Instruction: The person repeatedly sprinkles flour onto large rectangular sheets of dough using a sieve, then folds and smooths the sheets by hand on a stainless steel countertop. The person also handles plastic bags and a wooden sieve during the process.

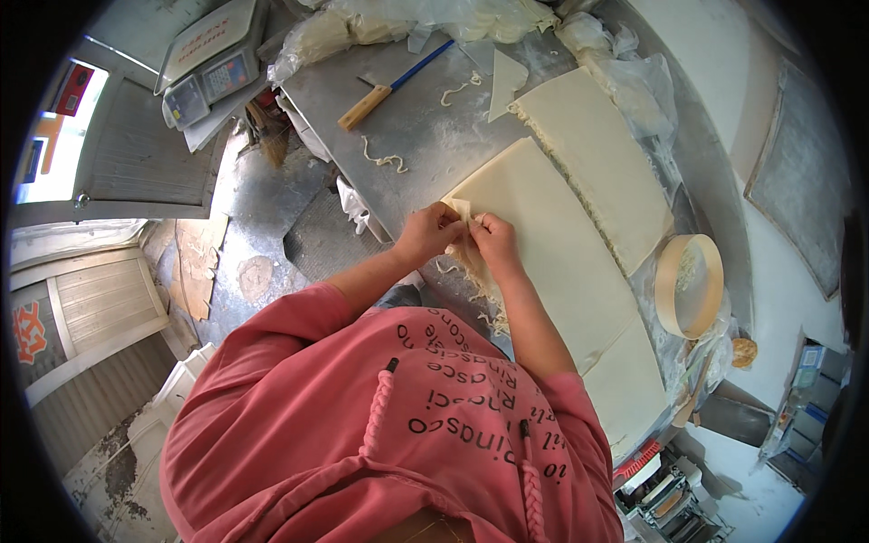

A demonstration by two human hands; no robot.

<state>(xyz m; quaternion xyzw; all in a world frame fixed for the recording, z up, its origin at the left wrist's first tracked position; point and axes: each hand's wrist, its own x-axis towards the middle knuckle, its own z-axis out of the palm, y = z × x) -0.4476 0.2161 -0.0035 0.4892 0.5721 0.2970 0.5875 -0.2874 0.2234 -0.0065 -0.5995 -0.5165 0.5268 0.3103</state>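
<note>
A long stack of pale dough sheets (552, 244) runs along the table before me, its near edge ragged. At its far left corner, my left hand (429, 230) pinches a lifted edge of a dough sheet. Close beside it, my right hand (493, 239) grips the same edge with bent fingers. The lifted piece (461, 210) shows between the two hands, and ragged strips hang below them. Beyond lies a second stack of dough sheets (593, 149), also with frayed edges.
A wooden-handled knife (367, 107) with a long blue blade rests at the table's far left. Dough scraps (385, 157) lie nearby. Crumpled plastic sheeting (398, 27) lines the back. A round sieve (690, 286) stands on the right, and a scale (217, 68) sits at the upper left.
</note>
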